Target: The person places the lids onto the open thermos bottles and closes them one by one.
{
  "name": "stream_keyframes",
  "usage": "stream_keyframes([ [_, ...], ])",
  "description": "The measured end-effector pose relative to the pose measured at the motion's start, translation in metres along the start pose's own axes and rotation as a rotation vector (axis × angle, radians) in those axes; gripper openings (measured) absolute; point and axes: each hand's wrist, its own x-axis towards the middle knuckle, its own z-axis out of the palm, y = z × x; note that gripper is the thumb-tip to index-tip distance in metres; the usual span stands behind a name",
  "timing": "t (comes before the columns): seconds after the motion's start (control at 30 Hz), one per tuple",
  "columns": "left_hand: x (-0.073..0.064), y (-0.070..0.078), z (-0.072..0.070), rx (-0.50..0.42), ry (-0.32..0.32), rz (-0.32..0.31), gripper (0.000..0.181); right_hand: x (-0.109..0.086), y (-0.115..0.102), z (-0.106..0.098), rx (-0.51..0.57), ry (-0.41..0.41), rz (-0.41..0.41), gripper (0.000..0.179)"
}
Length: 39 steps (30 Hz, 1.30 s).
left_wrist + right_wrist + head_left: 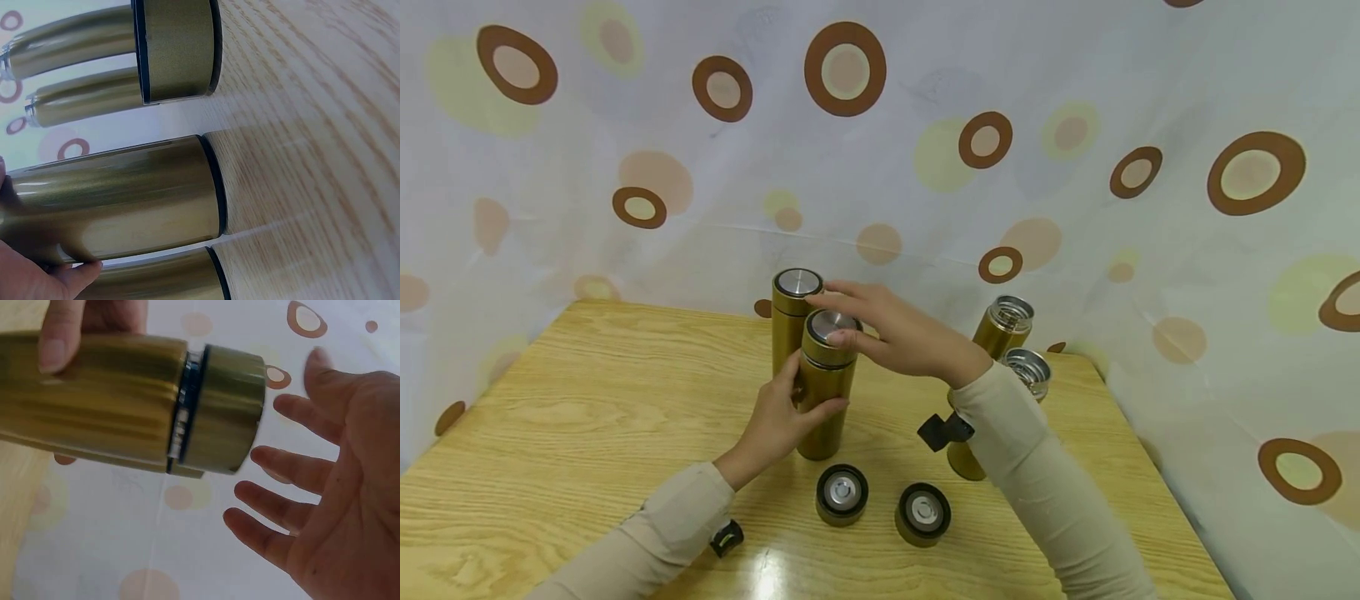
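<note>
My left hand point(775, 425) grips the body of a gold vacuum flask point(827, 392) that stands upright on the table. Its lid point(225, 409), gold with a steel disc on top, sits on the neck with a thin dark and silver gap showing below it. Over this lid hovers my right hand point(917, 333), fingers spread; in the right wrist view the fingertips point(265, 455) are close beside the lid's top. A second gold flask point(786, 342), its lid on, stands right behind the gripped one.
Two lidless gold flasks, one farther back point(1000, 329) and one nearer point(1028, 371), stand at the right, partly hidden by my right sleeve. Two loose lids, a left one point(842, 496) and a right one point(922, 515), lie upturned near the front. Behind the wooden table point(625, 400) hangs a patterned cloth point(925, 58).
</note>
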Motion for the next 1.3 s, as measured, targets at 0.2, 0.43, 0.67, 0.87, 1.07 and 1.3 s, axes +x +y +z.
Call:
stream_keyframes([
  [0.2, -0.001, 0.000, -0.001, 0.014, -0.003, -0.010, 0.074, 0.005, -0.006, -0.016, -0.103, -0.163, -0.026, 0.061],
  [0.43, -0.001, -0.002, -0.001, 0.010, -0.001, -0.018, 0.073, 0.016, -0.015, -0.021, -0.156, -0.298, 0.017, 0.068],
  [0.67, -0.003, -0.002, -0.001, 0.016, 0.006, -0.026, 0.075, 0.023, -0.016, -0.016, -0.159, -0.344, 0.040, 0.067],
  [0.87, -0.002, -0.002, -0.001, 0.020, 0.005, -0.026, 0.075, 0.024, -0.018, -0.015, -0.187, -0.347, 0.062, 0.068],
  [1.07, -0.002, -0.001, -0.001, 0.021, -0.003, -0.029, 0.074, 0.023, -0.020, -0.015, -0.221, -0.340, 0.067, 0.067],
  [1.3, 0.000, -0.001, 0.000, 0.022, -0.002, -0.013, 0.074, 0.022, -0.022, -0.015, -0.274, -0.338, 0.089, 0.065],
])
